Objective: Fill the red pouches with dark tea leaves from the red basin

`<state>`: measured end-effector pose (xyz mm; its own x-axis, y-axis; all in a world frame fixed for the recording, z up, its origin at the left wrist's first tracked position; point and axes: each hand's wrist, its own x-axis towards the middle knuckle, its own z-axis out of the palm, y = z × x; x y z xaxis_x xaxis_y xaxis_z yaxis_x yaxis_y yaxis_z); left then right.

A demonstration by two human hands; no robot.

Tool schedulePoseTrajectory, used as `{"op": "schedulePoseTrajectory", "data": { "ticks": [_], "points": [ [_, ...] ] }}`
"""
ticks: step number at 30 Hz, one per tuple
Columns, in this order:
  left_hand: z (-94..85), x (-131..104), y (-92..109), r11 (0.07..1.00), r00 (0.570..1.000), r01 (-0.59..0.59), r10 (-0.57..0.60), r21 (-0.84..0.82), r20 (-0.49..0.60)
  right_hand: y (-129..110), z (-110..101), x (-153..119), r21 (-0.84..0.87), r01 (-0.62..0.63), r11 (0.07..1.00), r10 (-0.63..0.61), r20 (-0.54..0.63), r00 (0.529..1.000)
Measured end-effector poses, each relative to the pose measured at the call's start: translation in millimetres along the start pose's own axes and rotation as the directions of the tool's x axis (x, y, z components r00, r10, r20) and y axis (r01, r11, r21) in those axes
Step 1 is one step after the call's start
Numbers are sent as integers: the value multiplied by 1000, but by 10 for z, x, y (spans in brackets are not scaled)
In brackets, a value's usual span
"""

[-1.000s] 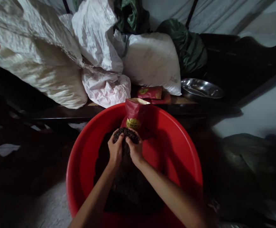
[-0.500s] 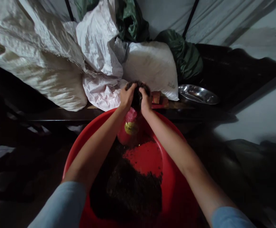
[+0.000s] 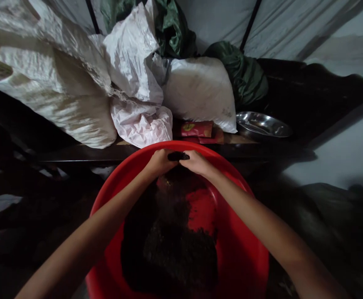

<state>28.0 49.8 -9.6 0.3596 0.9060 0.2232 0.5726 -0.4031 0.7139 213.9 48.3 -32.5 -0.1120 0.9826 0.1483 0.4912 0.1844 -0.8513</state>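
My left hand (image 3: 162, 161) and my right hand (image 3: 196, 162) meet near the far rim of a large red tub (image 3: 242, 249). Their fingers curl inward around a clump of dark, loose, crumbly material (image 3: 178, 156), which shows between the thumbs. Just under the hands stands a pinkish-red bag (image 3: 163, 182), mostly hidden by them and by a dark blur below. Whether the fingers also grip the bag's mouth cannot be made out. A heap of the same dark material (image 3: 181, 253) covers much of the tub's floor.
Behind the tub, a dark shelf (image 3: 75, 155) carries white sacks (image 3: 200, 89), a crumpled pinkish-white bag (image 3: 146, 126), flat red packets (image 3: 196, 129) and a shiny metal dish (image 3: 264, 124). Green sacks (image 3: 246, 79) lie farther back. A pale wall (image 3: 349, 153) stands at the right.
Both hands came down and toward me with the dark clump, from above the bag to its top. The bag is now mostly covered, and the red packets on the shelf show.
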Motion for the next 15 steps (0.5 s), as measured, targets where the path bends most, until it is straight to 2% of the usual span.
{"op": "schedulePoseTrajectory", "data": {
  "ticks": [4,8,12,15],
  "points": [
    [39,-80,44,987,988,-92,74,129,133,-88,-65,-215,-242,52,969,-32,84,996],
    [106,-120,88,974,968,-145,105,171,227,-146,-62,-368,-402,87,911,-27,153,988],
    [152,-154,94,973,956,-171,125,154,267,-230,-94,-479,-458,149,876,-63,197,978],
    [111,-205,56,974,951,-183,140,135,276,-269,-145,-633,-443,226,868,-131,234,963]
  ]
}}
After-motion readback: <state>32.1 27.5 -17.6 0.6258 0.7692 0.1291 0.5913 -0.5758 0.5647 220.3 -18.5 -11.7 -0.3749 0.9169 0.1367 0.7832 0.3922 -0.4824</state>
